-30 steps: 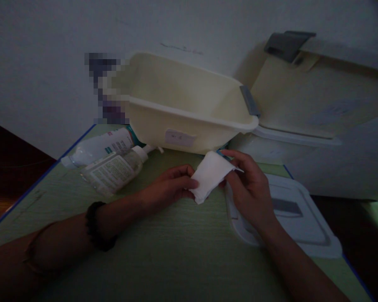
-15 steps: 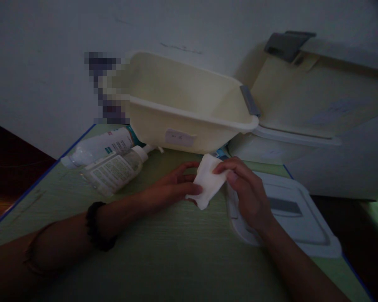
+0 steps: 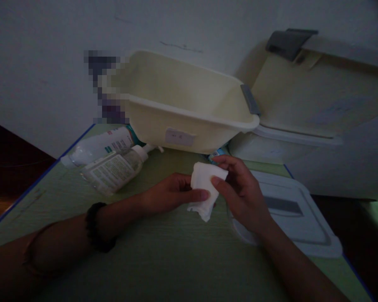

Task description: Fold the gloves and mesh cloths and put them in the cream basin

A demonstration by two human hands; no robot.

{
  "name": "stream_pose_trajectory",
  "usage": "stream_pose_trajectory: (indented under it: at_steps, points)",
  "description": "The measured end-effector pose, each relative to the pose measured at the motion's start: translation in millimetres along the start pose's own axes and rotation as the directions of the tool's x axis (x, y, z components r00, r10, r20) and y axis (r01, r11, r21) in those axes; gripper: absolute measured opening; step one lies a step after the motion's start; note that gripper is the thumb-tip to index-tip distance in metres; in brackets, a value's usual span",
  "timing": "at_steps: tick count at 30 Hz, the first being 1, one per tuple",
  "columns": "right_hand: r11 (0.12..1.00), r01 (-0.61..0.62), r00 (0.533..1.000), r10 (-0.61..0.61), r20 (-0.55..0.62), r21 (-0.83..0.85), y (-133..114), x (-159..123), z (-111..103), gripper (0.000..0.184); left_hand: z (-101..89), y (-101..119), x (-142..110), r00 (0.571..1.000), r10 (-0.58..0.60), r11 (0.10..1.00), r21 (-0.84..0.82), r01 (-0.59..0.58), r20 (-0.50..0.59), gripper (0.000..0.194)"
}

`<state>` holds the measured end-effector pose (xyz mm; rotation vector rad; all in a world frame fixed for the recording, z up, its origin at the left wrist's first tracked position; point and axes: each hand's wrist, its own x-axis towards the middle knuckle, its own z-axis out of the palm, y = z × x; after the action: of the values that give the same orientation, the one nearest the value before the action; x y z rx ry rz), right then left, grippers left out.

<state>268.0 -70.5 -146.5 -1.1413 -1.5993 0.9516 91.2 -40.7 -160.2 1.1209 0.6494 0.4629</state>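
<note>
A small folded white cloth or tissue [image 3: 204,178] is held up over the green table between both hands; which of the two it is I cannot tell. My left hand [image 3: 173,193] pinches it from the left, thumb lying across its front and fingers behind. On the other side, my right hand [image 3: 242,191] grips its right edge, with the thumb on the front. The far fingers of the right hand are partly hidden behind the white piece. Right behind the hands stands a cream plastic bin [image 3: 151,119] with a label on its front.
Two bottles lie on their sides at the left, a white bottle [image 3: 97,144] and a clear pump bottle [image 3: 113,172]. A pale lid [image 3: 290,226] rests on the green table [image 3: 164,260] at the right. Behind it is another bin with a raised lid [image 3: 302,96].
The white piece has moved slightly down and stands more upright. My right hand has shifted its hold, its thumb now flat on the front.
</note>
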Motion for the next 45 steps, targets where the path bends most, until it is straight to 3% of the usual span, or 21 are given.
stream_pose_trajectory:
  at_steps: [7, 12, 16, 20, 24, 30, 36, 41, 45]
  points:
    - [0.996, -0.066, 0.994, 0.071, 0.081, -0.062, 1.8, 1.0, -2.8, 0.020, 1.5, -0.2, 0.6, 1.000, 0.025, 0.999, 0.024, -0.025, -0.017, 0.012]
    - [0.992, -0.057, 0.998, 0.056, -0.014, -0.109, -3.8, 2.0, -0.9, 0.013, 0.5, -0.4, 0.7, 1.000, 0.003, 1.000, 0.014, -0.003, 0.027, 0.016]
    - [0.995, -0.053, 0.996, 0.046, -0.080, -0.084, -6.9, 2.7, 1.0, 0.010, 1.7, -1.4, 1.7, 0.997, 0.052, 0.997, -0.064, -0.048, 0.064, 0.020]
    - [0.997, -0.062, 0.992, 0.056, -0.110, -0.046, -7.5, 3.1, -0.8, 0.008, 3.7, -3.9, 3.0, 0.992, 0.124, 0.974, -0.188, -0.129, -0.040, 0.028]
    - [0.997, -0.080, 0.991, 0.078, -0.112, -0.014, -7.1, 3.4, -1.7, 0.007, 4.1, -4.3, 3.5, 0.988, 0.125, 0.968, -0.208, -0.142, -0.094, 0.027]
    - [0.996, -0.093, 0.992, 0.092, -0.087, -0.016, -4.6, 2.5, 0.9, 0.010, 4.9, 0.6, 0.8, 0.992, 0.099, 0.980, -0.166, -0.110, -0.075, 0.025]
    - [0.999, -0.052, 0.989, 0.053, -0.135, 0.009, -3.7, 2.7, 2.2, 0.026, 4.0, -1.5, 2.3, 0.990, 0.103, 0.982, -0.150, -0.117, -0.098, 0.033]
    - [0.995, -0.015, 0.990, 0.001, -0.140, -0.097, -5.8, 2.4, 0.3, 0.013, 3.9, -5.3, 2.3, 0.954, 0.264, 0.955, -0.101, -0.280, -0.145, 0.058]
    - [0.998, -0.033, 0.988, 0.024, -0.152, -0.058, -4.6, 2.0, -0.1, 0.013, 6.8, -7.6, -1.7, 0.921, 0.372, 0.927, 0.004, -0.374, -0.119, 0.041]
